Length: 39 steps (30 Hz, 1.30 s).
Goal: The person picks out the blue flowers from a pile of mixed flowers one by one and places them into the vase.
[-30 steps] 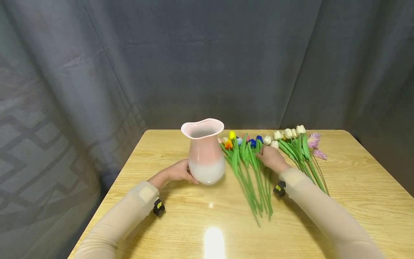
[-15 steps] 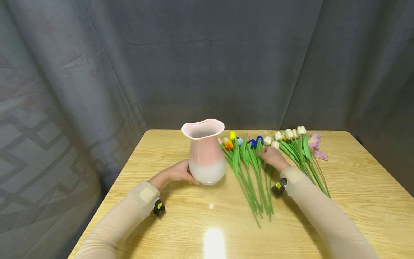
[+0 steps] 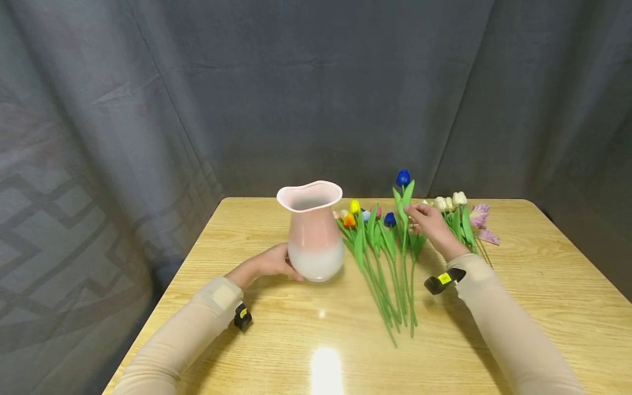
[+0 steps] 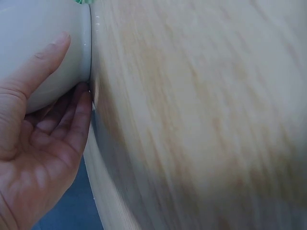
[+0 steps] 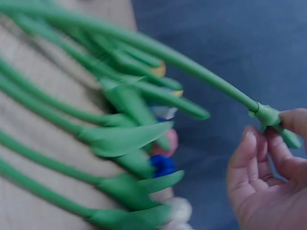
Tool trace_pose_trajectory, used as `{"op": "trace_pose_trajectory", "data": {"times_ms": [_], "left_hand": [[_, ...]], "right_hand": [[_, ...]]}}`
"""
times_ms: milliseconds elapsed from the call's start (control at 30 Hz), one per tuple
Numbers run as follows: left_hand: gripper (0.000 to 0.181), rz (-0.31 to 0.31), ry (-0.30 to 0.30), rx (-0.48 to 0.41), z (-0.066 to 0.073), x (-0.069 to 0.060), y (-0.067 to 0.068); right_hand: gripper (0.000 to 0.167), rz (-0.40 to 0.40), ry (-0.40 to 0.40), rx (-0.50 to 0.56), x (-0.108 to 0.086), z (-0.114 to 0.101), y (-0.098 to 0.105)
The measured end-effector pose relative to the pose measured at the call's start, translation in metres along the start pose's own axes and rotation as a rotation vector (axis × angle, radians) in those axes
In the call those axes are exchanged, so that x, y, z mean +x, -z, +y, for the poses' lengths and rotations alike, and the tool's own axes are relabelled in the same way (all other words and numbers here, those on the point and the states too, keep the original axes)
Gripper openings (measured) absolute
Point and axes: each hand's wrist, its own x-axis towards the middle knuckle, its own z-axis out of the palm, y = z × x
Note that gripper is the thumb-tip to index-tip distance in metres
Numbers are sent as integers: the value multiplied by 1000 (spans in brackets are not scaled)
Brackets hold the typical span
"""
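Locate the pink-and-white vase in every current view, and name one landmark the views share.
Head: pink-and-white vase near the picture's centre, slightly low.
Left wrist: top left corner, only its white lower part showing.
Right wrist: not in the picture.
Shared landmark: the wooden tabletop, in all three views, along the left side in the right wrist view.

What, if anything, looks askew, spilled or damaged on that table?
Nothing stands out. The glossy pink and white flared vase shows no visible crack, the green-leaved blue tulip in the right grip looks intact, and other multicoloured tulips overlap on the wooden table.
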Motion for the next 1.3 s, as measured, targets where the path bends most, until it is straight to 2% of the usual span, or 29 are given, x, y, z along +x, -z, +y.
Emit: {"op": "trace_pose_trajectory", "data": {"times_ms": [133, 267, 400, 533, 667, 767, 900, 967, 1167, 1300], "left_hand": [[73, -2, -6, -4, 0, 1, 0], [72, -7, -12, -12, -1, 2, 1], [71, -9, -12, -8, -2, 1, 1], [71, -11, 1, -19, -1, 1, 0], [72, -12, 3, -20, 1, 1, 0], [73, -12, 1, -10, 1, 1, 0], [74, -15, -5, -14, 1, 1, 1], [74, -17, -8, -18, 1, 1, 1], [71, -19, -8, -23, 1, 0, 1], [70, -17, -6, -26, 1, 0, 1]], "right_hand": [[15, 76, 140, 204, -4, -13, 6], [5, 172, 289, 390, -7, -26, 14], [6, 278, 404, 494, -13, -41, 24], [6, 347, 501, 520, -19, -58, 35], [5, 421, 557, 417, -24, -71, 48], [10, 523, 534, 231, -27, -75, 58], [20, 634, 457, -13, -28, -74, 70], [23, 662, 410, -97, -28, -71, 75], [24, 699, 261, -208, -30, -60, 84], [30, 686, 163, -320, -31, -52, 88]]}}
